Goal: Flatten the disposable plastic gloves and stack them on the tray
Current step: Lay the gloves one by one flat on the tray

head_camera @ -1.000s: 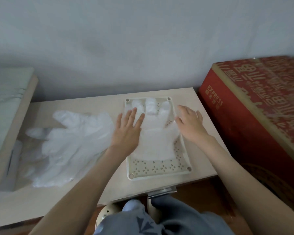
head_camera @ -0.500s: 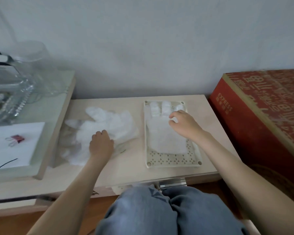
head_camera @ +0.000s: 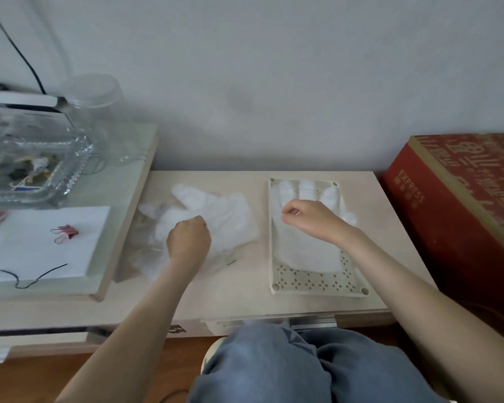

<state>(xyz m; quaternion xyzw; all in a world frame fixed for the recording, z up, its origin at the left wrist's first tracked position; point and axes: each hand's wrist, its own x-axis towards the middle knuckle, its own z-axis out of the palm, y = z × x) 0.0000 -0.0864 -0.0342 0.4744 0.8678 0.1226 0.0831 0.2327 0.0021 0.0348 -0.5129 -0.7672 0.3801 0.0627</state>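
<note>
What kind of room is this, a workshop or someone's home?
Probably a home. A low table against a plain wall, a glass dish of odds and ends, a binder clip and a red carton suggest a lived-in corner.

Cream tray (head_camera: 317,283) pierced with a diamond-flower cutout pattern; translucent white gloves (head_camera: 216,216); pale beige bench (head_camera: 245,295); red box (head_camera: 460,199) with gold lettering at 3 o'clock.
</note>
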